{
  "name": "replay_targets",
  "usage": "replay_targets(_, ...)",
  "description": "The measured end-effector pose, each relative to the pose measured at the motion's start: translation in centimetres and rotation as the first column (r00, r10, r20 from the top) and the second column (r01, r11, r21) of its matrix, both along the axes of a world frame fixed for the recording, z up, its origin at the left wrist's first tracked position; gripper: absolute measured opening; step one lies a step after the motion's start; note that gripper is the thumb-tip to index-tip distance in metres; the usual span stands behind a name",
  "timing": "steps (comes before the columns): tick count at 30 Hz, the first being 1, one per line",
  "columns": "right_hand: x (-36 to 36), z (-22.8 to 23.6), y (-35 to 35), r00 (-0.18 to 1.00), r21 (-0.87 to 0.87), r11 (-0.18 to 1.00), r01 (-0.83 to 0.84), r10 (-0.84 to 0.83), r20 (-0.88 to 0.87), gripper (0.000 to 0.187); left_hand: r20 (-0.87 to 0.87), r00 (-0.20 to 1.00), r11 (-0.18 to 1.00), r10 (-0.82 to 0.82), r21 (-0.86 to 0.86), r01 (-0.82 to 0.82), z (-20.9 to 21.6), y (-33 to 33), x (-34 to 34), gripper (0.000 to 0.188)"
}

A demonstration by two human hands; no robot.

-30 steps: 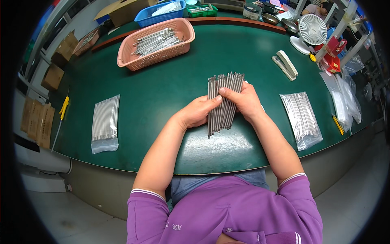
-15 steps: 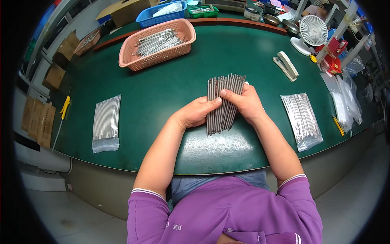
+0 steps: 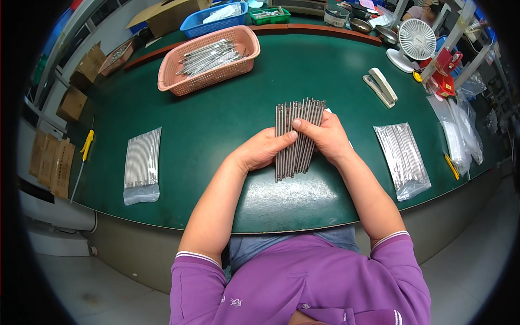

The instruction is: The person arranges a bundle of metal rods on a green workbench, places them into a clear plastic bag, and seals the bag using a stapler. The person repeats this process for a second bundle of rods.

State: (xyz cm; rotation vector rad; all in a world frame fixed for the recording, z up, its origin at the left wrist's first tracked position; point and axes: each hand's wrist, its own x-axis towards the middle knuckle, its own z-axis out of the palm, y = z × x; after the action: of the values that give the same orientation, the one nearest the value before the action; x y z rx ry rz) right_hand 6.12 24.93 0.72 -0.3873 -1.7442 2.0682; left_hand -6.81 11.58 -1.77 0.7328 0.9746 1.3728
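A fanned bundle of thin grey metal rods (image 3: 294, 154) is held upright between my two hands over the green table (image 3: 216, 116). My left hand (image 3: 264, 147) is closed on its left side, thumb laid across the front. From the other side my right hand (image 3: 325, 135) grips it, its thumb also pressed on the front near the middle. The fingers behind the rods are hidden. A sliver of something white shows behind my right hand. To the left lies a clear plastic bag of similar rods (image 3: 142, 162); another bag of rods (image 3: 402, 160) lies to the right.
Far left on the table stands a pink basket (image 3: 214, 77) of loose rods. Behind it are a blue basket (image 3: 195, 27) and a green tray (image 3: 271, 19). A stapler (image 3: 381, 88), a white fan (image 3: 416, 40) and plastic bags (image 3: 457, 135) are on the right; a yellow-handled tool (image 3: 86, 145) lies left.
Hardly anything differs. Both hands keep their grip on the rods, and the whole view has shifted very slightly.
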Motion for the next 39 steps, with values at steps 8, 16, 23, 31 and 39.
replay_targets(8,0.2,0.1,-0.4,0.999,0.024,0.999,-0.035,0.035,-0.008,0.025,-0.167,0.986,1.0,-0.008,-0.031,0.003,0.4,-0.3,0.0,0.05)
replay_targets(16,2.2,5.0,-1.6,0.912,0.342,0.859,-0.382,0.411,-0.013,0.04,-0.495,0.865,0.995,0.086,0.09,-0.048,2.9,-0.4,4.3,0.026)
replay_targets(23,2.1,2.5,-1.7,0.934,0.425,0.864,-0.27,0.342,-0.102,0.026,-0.712,0.702,0.999,-0.02,0.008,0.037,3.6,-0.9,3.3,0.036)
replay_targets(31,2.9,-1.6,-3.8,0.967,0.393,0.884,-0.253,0.222,0.121,0.033,-0.34,0.823,0.816,0.455,0.529,-0.232,7.7,-3.1,-0.7,0.106)
replay_targets(39,14.5,1.2,-5.0,0.988,-0.127,0.98,-0.15,0.154,0.017,0.024,0.008,0.915,0.802,0.404,0.477,-0.359,10.3,4.4,10.6,0.075)
